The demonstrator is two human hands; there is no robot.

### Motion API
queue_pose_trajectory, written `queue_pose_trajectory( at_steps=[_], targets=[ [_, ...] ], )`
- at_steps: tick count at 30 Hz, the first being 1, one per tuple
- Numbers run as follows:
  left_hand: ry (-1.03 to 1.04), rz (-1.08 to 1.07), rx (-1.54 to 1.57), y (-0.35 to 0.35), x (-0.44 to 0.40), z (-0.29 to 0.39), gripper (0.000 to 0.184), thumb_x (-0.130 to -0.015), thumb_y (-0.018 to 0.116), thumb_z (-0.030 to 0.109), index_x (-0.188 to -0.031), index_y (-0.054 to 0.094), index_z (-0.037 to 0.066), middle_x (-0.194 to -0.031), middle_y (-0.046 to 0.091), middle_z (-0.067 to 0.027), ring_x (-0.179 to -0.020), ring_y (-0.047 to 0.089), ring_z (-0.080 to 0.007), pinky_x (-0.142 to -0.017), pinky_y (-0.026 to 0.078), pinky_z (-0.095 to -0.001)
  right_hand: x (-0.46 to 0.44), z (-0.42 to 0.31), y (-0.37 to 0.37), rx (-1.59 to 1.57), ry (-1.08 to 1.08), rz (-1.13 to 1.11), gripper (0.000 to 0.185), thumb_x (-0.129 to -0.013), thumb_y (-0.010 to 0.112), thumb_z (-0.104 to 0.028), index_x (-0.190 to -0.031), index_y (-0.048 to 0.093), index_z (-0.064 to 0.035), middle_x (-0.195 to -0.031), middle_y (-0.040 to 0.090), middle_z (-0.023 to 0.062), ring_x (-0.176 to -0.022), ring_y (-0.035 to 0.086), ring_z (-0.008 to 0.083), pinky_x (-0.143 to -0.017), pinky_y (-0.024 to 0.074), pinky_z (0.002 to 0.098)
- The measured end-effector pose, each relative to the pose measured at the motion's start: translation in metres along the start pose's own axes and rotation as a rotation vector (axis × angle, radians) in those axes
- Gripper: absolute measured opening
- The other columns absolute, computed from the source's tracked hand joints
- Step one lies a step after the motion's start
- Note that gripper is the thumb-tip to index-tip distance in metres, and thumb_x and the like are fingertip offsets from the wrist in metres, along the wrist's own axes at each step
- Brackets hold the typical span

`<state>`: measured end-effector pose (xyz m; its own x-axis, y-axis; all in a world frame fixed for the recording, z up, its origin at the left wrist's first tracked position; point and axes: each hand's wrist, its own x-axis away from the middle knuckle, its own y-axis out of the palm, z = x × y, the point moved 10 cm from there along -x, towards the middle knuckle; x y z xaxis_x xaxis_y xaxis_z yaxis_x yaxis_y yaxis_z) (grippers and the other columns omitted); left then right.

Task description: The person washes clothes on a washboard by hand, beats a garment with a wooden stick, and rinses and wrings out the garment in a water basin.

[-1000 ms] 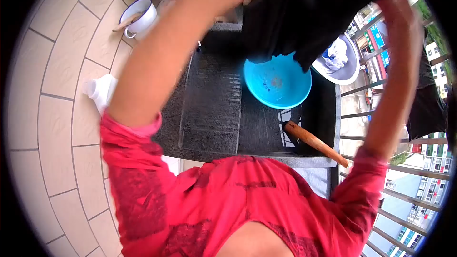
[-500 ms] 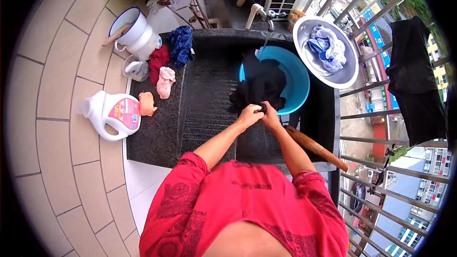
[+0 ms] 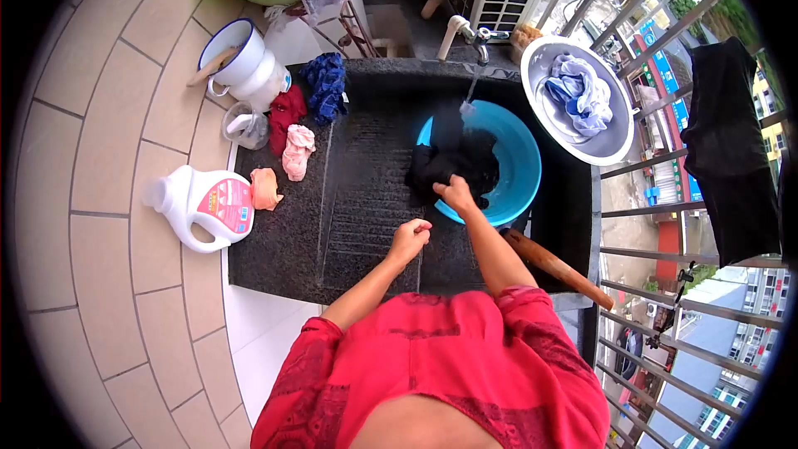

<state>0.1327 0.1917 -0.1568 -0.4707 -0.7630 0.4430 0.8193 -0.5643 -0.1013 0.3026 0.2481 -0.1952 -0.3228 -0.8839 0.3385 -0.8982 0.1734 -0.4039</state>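
A bunched black garment (image 3: pixel 436 165) lies partly in the turquoise basin (image 3: pixel 532 145) and partly over its left rim. My right hand (image 3: pixel 455 195) grips its near edge with closed fingers. Lower and to the left, my left hand (image 3: pixel 411 239) hovers apart from the cloth above the stone sink (image 3: pixel 366 224), its fingers curled with nothing visible in them. Water runs from the tap (image 3: pixel 480 46) into the basin, where some of the black cloth lies wet.
A metal bowl (image 3: pixel 615 150) with pale clothes tilts at the right beside the railing. A wooden stick (image 3: pixel 565 270) leans on the sink's near right. Along the left edge lie a pink cloth (image 3: pixel 298 154), a blue cloth (image 3: pixel 324 87) and a detergent jug (image 3: pixel 195 208).
My left hand has let go of the black garment and moved down and left. My right hand has shifted slightly left, still holding the cloth. Water now shows more clearly below the tap.
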Motion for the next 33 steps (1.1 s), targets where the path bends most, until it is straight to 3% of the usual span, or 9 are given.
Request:
queue_pose_trajectory(
  at_steps=[5, 15, 17, 19, 23, 26, 27, 31, 33],
  targets=[
    [0.006, 0.098, 0.06, -0.021, 0.006, -0.012, 0.019, -0.082, 0.053, 0.005, -0.098, 0.061, -0.002, -0.074, 0.061, -0.0057, -0.065, 0.06, -0.0124, -0.06, 0.049, -0.0268, 0.06, -0.163, -0.102, -0.382, -0.097, 0.141, 0.019, -0.077, 0.061, -0.015, -0.088, 0.061, -0.0001, -0.071, 0.057, 0.0007, -0.065, 0.052, 0.0089, -0.058, 0.0433, 0.0249],
    [0.121, 0.131, -0.075, -0.035, 0.006, -0.014, 0.019, -0.082, 0.054, 0.006, -0.098, 0.062, -0.001, -0.078, 0.062, -0.0057, -0.067, 0.06, -0.0116, -0.062, 0.048, -0.0247, 0.186, -0.402, -0.28, -0.622, -0.827, 0.563, 0.022, -0.08, 0.066, -0.015, -0.094, 0.063, 0.0016, -0.084, 0.065, 0.006, -0.07, 0.061, 0.0122, -0.065, 0.0482, 0.0234],
    [0.176, 0.165, -0.134, -0.037, 0.007, -0.017, 0.019, -0.082, 0.054, 0.007, -0.098, 0.062, -0.001, -0.079, 0.063, -0.0059, -0.07, 0.06, -0.0125, -0.064, 0.049, -0.0257, 0.215, -0.443, -0.315, 0.184, -1.178, 0.84, 0.026, -0.085, 0.059, -0.017, -0.107, 0.063, -0.0041, -0.096, 0.065, 0.0112, -0.091, 0.062, 0.0214, -0.083, 0.0446, 0.0306],
    [0.198, 0.184, -0.169, -0.038, 0.009, -0.015, 0.02, -0.082, 0.054, 0.007, -0.098, 0.062, -0.001, -0.078, 0.063, -0.0065, -0.07, 0.061, -0.0137, -0.065, 0.049, -0.0265, 0.195, -0.445, -0.359, -0.675, -1.063, 0.572, 0.023, -0.085, 0.059, -0.012, -0.102, 0.061, 0.0037, -0.094, 0.066, 0.0152, -0.09, 0.064, 0.0248, -0.083, 0.0506, 0.036],
    [0.22, 0.223, -0.239, -0.041, 0.008, -0.009, 0.019, -0.08, 0.055, 0.008, -0.096, 0.063, 0.001, -0.091, 0.064, -0.0148, -0.085, 0.062, -0.0283, -0.075, 0.048, -0.0329, 0.2, -0.465, -0.376, -0.687, -1.03, 0.724, 0.03, -0.092, 0.044, -0.016, -0.112, 0.058, 0.0014, -0.108, 0.062, 0.018, -0.105, 0.059, 0.0301, -0.093, 0.0459, 0.043],
    [0.274, 0.257, -0.472, -0.043, 0.001, -0.002, 0.026, -0.079, 0.058, 0.01, -0.105, 0.061, 0.006, -0.111, 0.057, -0.0142, -0.104, 0.053, -0.0298, -0.086, 0.043, -0.0408, 0.136, -0.428, -0.369, -0.475, -0.788, 0.72, 0.039, -0.09, 0.051, -0.031, -0.115, 0.058, -0.0026, -0.109, 0.061, 0.015, -0.102, 0.058, 0.0257, -0.094, 0.0424, 0.0387],
    [0.262, 0.244, -0.472, -0.042, -0.001, 0.001, 0.026, -0.079, 0.058, 0.01, -0.105, 0.061, 0.006, -0.111, 0.057, -0.0142, -0.104, 0.053, -0.0298, -0.086, 0.043, -0.0408, 0.114, -0.413, -0.348, 0.005, -0.748, 0.692, 0.043, -0.088, 0.055, -0.037, -0.116, 0.058, -0.005, -0.114, 0.058, 0.0143, -0.107, 0.054, 0.0229, -0.097, 0.0373, 0.0366],
    [0.228, 0.271, -0.904, -0.041, -0.013, 0.009, 0.044, -0.081, 0.059, 0.025, -0.123, 0.05, 0.013, -0.132, 0.036, -0.0149, -0.127, 0.03, -0.0326, -0.094, 0.028, -0.0603, -0.02, -0.247, -0.21, 0.485, -0.214, -0.028, 0.05, -0.084, 0.061, -0.036, -0.119, 0.052, -0.0029, -0.112, 0.058, 0.0202, -0.105, 0.056, 0.0251, -0.09, 0.0418, 0.037],
    [0.263, 0.272, -1.021, -0.036, -0.022, 0.013, 0.05, -0.082, 0.058, 0.03, -0.128, 0.046, 0.015, -0.135, 0.032, -0.0155, -0.13, 0.025, -0.0338, -0.094, 0.024, -0.0659, -0.034, -0.174, -0.187, 0.581, -0.531, 0.106, 0.048, -0.081, 0.064, -0.026, -0.121, 0.05, -0.003, -0.11, 0.06, 0.0205, -0.104, 0.058, 0.0324, -0.087, 0.0463, 0.0398]
  ],
)
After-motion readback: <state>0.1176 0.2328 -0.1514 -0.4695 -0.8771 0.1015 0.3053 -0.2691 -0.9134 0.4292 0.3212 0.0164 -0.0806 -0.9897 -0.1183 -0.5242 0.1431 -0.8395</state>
